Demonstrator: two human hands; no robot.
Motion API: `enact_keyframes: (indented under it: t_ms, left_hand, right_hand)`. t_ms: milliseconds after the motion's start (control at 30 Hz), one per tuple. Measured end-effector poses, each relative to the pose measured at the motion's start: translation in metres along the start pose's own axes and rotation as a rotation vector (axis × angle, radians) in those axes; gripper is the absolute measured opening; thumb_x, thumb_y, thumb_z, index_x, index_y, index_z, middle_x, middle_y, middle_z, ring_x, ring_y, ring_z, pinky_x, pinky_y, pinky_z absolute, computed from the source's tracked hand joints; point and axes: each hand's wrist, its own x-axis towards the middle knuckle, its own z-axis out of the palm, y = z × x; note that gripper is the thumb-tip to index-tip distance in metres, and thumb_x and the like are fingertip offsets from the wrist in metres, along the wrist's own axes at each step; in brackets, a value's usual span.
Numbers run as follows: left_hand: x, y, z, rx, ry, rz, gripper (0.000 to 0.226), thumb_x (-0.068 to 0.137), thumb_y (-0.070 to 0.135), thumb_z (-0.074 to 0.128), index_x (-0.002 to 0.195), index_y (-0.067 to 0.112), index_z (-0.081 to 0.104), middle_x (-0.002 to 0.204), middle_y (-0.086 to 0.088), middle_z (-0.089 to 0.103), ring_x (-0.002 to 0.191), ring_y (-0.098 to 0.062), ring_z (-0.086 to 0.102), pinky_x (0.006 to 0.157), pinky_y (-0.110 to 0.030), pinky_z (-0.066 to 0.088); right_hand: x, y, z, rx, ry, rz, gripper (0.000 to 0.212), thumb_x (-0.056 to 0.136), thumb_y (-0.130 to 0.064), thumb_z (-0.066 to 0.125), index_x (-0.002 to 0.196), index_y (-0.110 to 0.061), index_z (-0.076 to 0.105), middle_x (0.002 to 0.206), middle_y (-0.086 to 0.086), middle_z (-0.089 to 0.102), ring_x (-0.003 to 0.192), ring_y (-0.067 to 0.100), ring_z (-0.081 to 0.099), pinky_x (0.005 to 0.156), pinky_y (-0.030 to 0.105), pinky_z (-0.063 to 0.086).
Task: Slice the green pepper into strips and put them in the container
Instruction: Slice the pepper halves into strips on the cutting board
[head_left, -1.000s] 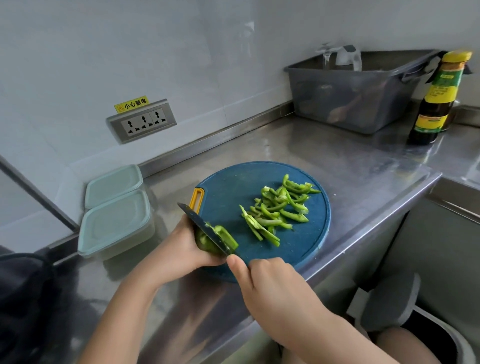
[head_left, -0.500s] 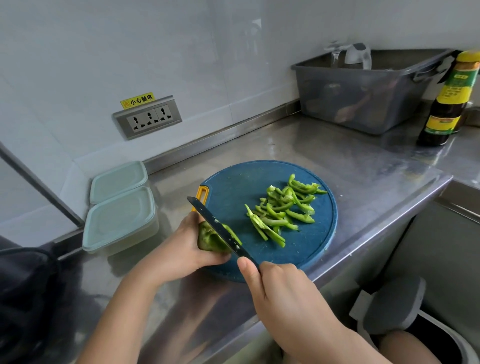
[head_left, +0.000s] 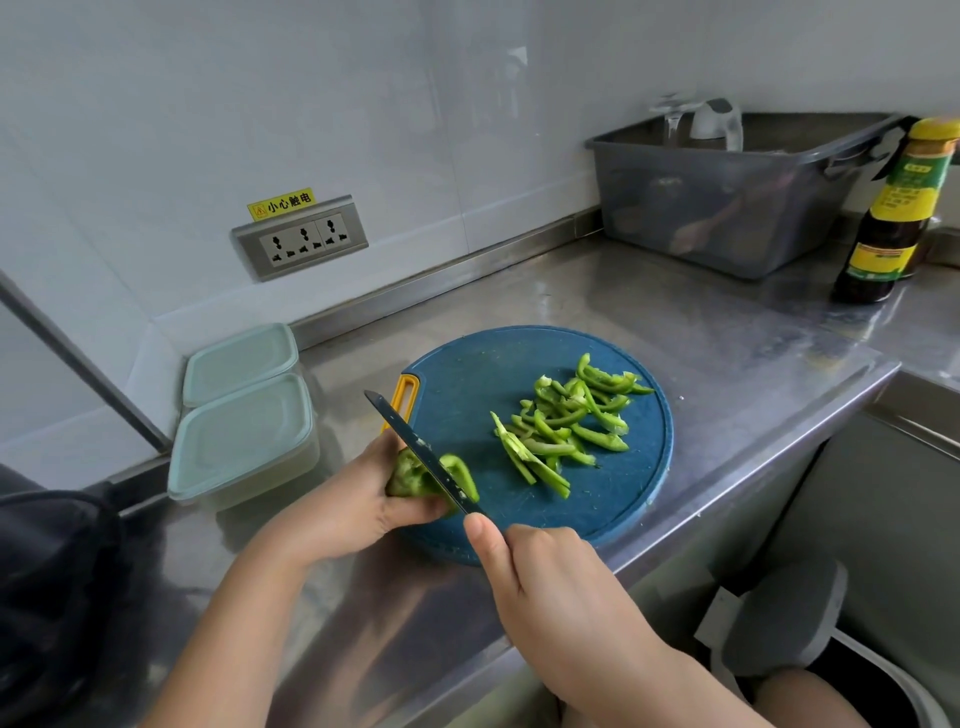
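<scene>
Resting on the steel counter (head_left: 701, 332), the blue cutting board (head_left: 493, 374) is flanked at left by two lidded containers (head_left: 244, 447). Cut strips (head_left: 561, 426) are piled on its right half. The uncut green pepper piece (head_left: 410, 475) is gripped at the board's left edge by the left hand (head_left: 358, 499); the knife (head_left: 415, 447), apparently clasped in the right hand (head_left: 550, 587), is laid across it. The left hand could be nicked if the blade slips leftward.

Green pepper pc (head_left: 406, 478) near cut strips pile (head_left: 561, 426); containers (head_left: 244, 441) lidded

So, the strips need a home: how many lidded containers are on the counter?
2. The near container sits left of the cutting board; the far container is directly behind it.
</scene>
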Motion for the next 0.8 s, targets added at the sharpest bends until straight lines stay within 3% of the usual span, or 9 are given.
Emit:
enact_keyframes:
  t_ms: [100, 300, 500, 633, 733, 800]
  left_hand:
    - [0.001, 0.001, 0.001, -0.031, -0.015, 0.026, 0.038, 0.078, 0.021, 0.075, 0.104, 0.014, 0.048, 0.082, 0.015, 0.059, 0.082, 0.000, 0.057, 0.077, -0.013, 0.043]
    - [0.001, -0.003, 0.000, -0.046, -0.046, 0.037, 0.065, 0.067, 0.034, 0.082, 0.119, 0.025, 0.043, 0.110, 0.003, 0.064, 0.108, -0.011, 0.060, 0.097, -0.033, 0.046]
    - [0.000, 0.002, 0.009, 0.182, 0.082, 0.039, 0.087, 0.051, 0.046, 0.087, 0.120, 0.038, 0.036, 0.110, 0.011, 0.056, 0.102, -0.005, 0.058, 0.090, -0.029, 0.049]
    - [0.000, 0.003, 0.009, 0.262, 0.117, 0.026, 0.071, 0.057, 0.047, 0.083, 0.111, 0.045, 0.037, 0.110, 0.017, 0.053, 0.101, -0.001, 0.057, 0.083, -0.020, 0.047]
    - [0.002, -0.004, -0.001, 0.201, 0.074, 0.012, 0.059, 0.057, 0.055, 0.079, 0.105, 0.037, 0.049, 0.106, 0.011, 0.062, 0.100, -0.007, 0.060, 0.089, -0.031, 0.049]
    - [0.003, -0.008, -0.006, 0.227, 0.079, -0.011, 0.056, 0.053, 0.064, 0.074, 0.096, 0.034, 0.055, 0.101, 0.003, 0.060, 0.093, -0.011, 0.059, 0.083, -0.032, 0.048]
  right_hand:
    - [0.002, -0.002, 0.004, -0.016, 0.010, 0.003, 0.055, 0.092, -0.060, 0.012, 0.063, -0.017, 0.031, 0.066, 0.001, 0.039, 0.076, 0.028, 0.045, 0.069, 0.036, 0.038]
    - [0.004, -0.005, 0.007, -0.017, 0.026, 0.011, 0.055, 0.090, -0.061, 0.011, 0.063, -0.018, 0.031, 0.065, -0.001, 0.038, 0.073, 0.025, 0.044, 0.069, 0.036, 0.039]
    - [0.006, -0.004, 0.004, -0.003, 0.019, 0.019, 0.055, 0.092, -0.061, 0.013, 0.061, -0.019, 0.032, 0.063, -0.001, 0.037, 0.071, 0.026, 0.042, 0.069, 0.036, 0.039]
    - [0.004, -0.001, 0.002, 0.017, 0.017, 0.028, 0.056, 0.091, -0.061, 0.014, 0.061, -0.017, 0.032, 0.064, 0.000, 0.037, 0.071, 0.025, 0.042, 0.070, 0.037, 0.040]
    - [0.001, 0.001, -0.001, 0.052, 0.005, 0.039, 0.057, 0.089, -0.062, 0.014, 0.061, -0.016, 0.032, 0.063, 0.000, 0.038, 0.070, 0.024, 0.042, 0.069, 0.037, 0.040]
    - [0.000, 0.001, -0.002, 0.077, -0.004, 0.038, 0.057, 0.088, -0.063, 0.014, 0.060, -0.016, 0.031, 0.062, 0.000, 0.038, 0.068, 0.023, 0.042, 0.069, 0.037, 0.041]
